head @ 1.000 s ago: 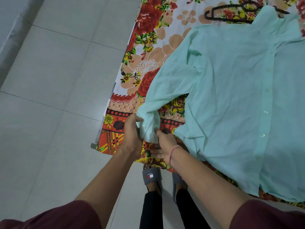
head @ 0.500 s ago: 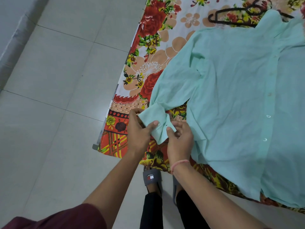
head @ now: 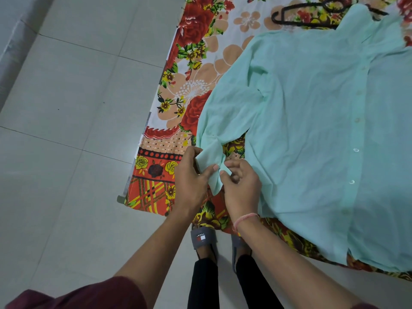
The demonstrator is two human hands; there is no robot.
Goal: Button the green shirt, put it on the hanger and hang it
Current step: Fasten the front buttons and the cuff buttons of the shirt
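Green shirt cuff sits pinched in left hand and right hand grips.

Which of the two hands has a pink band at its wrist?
The right hand, pinching the sleeve cuff; the left hand, also on the cuff, has a bare wrist.

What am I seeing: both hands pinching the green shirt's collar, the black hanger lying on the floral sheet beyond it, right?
Not the collar. In the head view the left hand and right hand pinch the sleeve cuff of the green shirt. The black hanger does lie on the floral sheet beyond it.
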